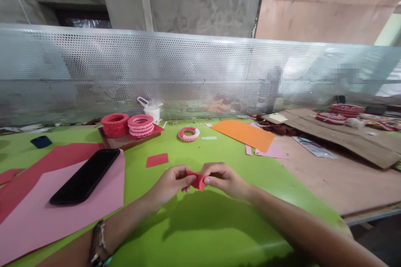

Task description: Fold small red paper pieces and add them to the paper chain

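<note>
Between my two hands, above the green table, is a small piece of red paper (198,181), bent and curled. My left hand (175,181) pinches its left side between thumb and fingers. On the other side, my right hand (224,179) grips the right end the same way. A flat red paper rectangle (157,159) lies on the table just beyond my left hand. Farther back sits a red, pink and white ring (188,134) with a ruffled edge. The fingertips cover part of the red piece, so its exact folds cannot be made out.
Left, a black phone (86,177) rests on pink paper (37,212). Stacked red rings (115,126) and pink rings (140,127) stand on a brown tray (125,145) near a white cup (153,112). Orange paper (244,133) lies right of centre. A perforated metal screen (194,75) closes the back.
</note>
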